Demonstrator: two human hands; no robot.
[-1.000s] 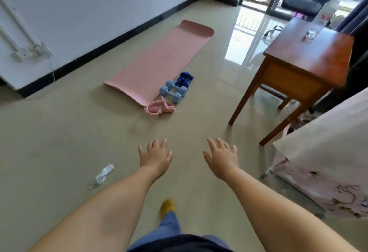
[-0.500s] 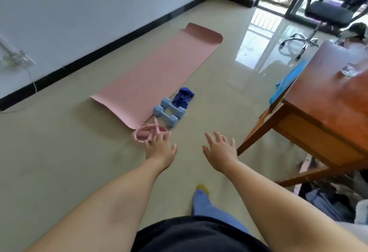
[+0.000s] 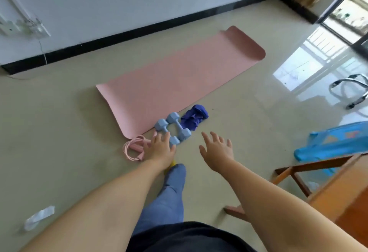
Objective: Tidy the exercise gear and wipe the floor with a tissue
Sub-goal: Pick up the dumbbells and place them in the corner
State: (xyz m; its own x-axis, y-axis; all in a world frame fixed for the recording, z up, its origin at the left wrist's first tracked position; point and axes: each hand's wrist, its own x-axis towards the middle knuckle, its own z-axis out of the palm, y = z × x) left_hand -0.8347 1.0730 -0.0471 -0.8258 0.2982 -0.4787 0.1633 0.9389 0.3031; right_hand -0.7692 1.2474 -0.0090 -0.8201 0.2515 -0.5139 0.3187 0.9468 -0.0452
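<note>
Both hands reach forward with fingers spread and nothing held: the left hand (image 3: 161, 149) overlaps the pink jump rope (image 3: 133, 149) and the nearer blue dumbbell (image 3: 166, 132) in view (contact unclear), the right hand (image 3: 217, 149) hangs in the air beside them. The dumbbells lie at the near corner of the pink mat (image 3: 175, 81), a purple cloth (image 3: 194, 116) just beside them, and a crumpled tissue (image 3: 38, 217) lies on the floor (image 3: 59, 142) well apart, at lower left.

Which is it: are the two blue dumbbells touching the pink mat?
Cannot tell. In the head view the blue dumbbells lie at the edge of the pink mat, but the angle shows neither clear contact nor a gap.
</note>
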